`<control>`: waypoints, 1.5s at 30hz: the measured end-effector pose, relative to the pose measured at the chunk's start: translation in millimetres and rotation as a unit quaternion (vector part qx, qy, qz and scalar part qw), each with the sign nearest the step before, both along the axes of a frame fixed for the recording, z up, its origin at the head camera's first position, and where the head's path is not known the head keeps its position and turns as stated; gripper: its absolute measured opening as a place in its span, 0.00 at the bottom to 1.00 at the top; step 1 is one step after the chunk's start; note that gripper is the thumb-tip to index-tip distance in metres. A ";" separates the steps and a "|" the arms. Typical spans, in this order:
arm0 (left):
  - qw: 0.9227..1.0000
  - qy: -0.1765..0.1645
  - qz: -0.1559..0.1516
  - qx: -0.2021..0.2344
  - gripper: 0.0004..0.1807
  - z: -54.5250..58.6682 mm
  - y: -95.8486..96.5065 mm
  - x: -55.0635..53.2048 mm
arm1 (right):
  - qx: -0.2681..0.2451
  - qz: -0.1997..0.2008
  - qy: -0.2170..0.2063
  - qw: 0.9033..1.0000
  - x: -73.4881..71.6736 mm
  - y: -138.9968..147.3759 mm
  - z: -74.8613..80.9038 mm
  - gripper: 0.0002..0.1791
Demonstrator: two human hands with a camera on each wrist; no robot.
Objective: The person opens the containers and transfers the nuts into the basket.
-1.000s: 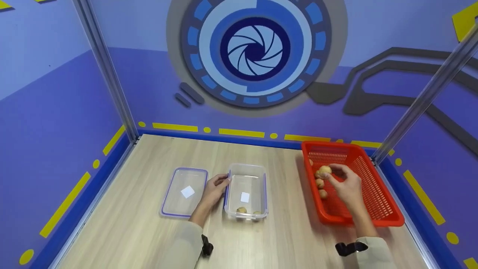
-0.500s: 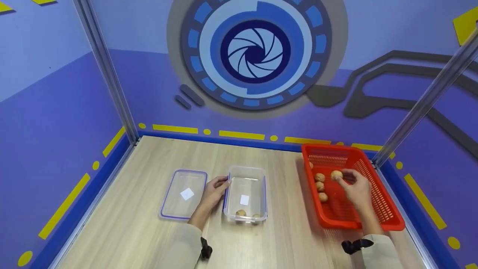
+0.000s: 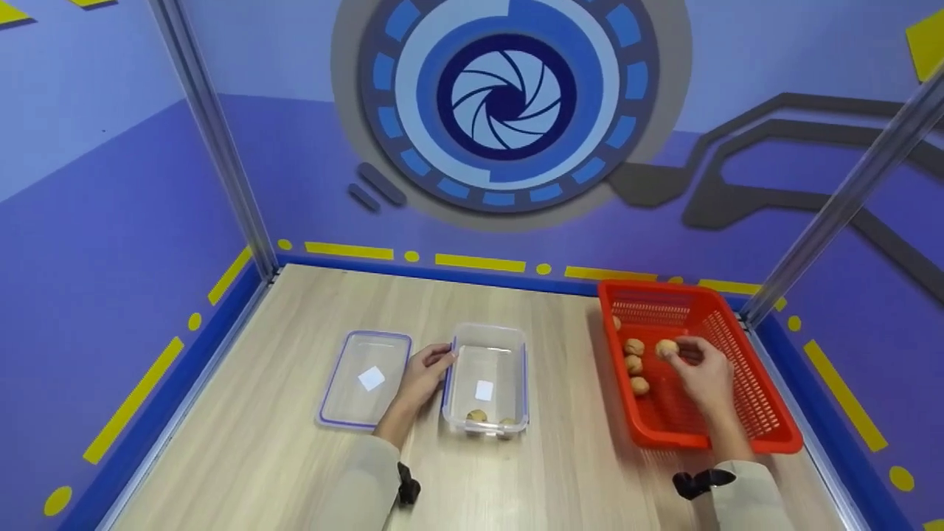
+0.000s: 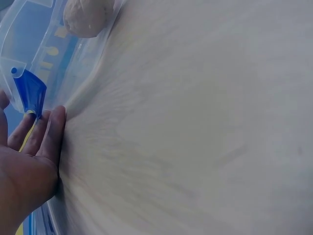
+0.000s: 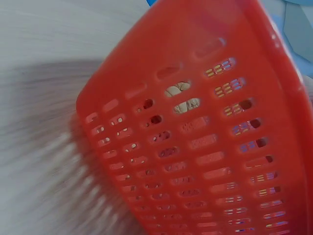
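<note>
In the head view my right hand (image 3: 708,376) pinches a walnut (image 3: 667,348) between thumb and fingers, above the floor of the red basket (image 3: 667,435). Several more walnuts (image 3: 633,365) lie along the basket's left side. My left hand (image 3: 422,380) touches the left side of a clear plastic box (image 3: 484,354). Its fingers lie fairly straight by the box's blue clip (image 4: 32,93) in the left wrist view. Two walnuts (image 3: 476,417) sit at the near end of the box. The right wrist view shows the basket's slotted wall (image 5: 195,147); the right hand is hidden there.
A clear lid (image 3: 346,376) with a purple-blue edge lies on the wooden table (image 3: 560,472), left of the box. Metal posts (image 3: 221,147) and printed panels (image 3: 295,177) stand around the table's back and sides.
My right hand has moved right with the walnut, away from the other walnuts, then stayed almost still over the last half second. My left hand keeps its place at the box.
</note>
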State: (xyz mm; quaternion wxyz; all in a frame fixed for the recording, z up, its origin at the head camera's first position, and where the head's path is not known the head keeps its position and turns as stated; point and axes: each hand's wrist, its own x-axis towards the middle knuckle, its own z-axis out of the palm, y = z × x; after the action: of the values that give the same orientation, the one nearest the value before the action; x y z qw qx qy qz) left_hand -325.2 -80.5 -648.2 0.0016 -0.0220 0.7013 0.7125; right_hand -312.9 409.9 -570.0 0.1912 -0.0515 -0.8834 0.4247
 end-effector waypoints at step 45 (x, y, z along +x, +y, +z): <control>0.999 0.026 -0.001 -0.023 0.24 -3.2 -0.4 -2.6 | 0.058 -0.023 -0.018 0.998 -5.0 -2.9 1.9 0.23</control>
State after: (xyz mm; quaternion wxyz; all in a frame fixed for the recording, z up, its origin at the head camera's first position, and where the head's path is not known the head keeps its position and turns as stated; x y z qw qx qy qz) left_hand -327.8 -80.9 -651.4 -0.0164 -0.0026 0.7173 0.6966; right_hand -317.9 407.0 -568.1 0.1876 -0.0685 -0.9085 0.3670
